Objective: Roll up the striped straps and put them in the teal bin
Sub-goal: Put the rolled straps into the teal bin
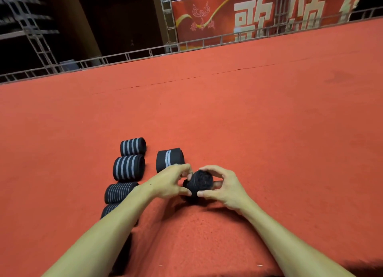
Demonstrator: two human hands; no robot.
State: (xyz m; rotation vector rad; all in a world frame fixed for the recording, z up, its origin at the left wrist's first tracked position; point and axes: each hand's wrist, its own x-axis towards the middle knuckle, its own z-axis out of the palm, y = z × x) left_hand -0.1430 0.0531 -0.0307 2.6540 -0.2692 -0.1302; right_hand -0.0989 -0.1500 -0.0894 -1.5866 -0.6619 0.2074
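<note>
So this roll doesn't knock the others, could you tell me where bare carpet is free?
Bare carpet lies right of the right hand and beyond the single-stripe roll. Left of the left hand it is crowded: rolls lie in a column.

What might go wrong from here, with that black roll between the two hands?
1. The left hand and right hand pinch the roll mostly with fingertips; a slack grip might let it unwind.
2. The left hand is very close to a finished roll just beyond it and may nudge it.
3. The left forearm passes over the striped rolls at left and could drag them.
</note>
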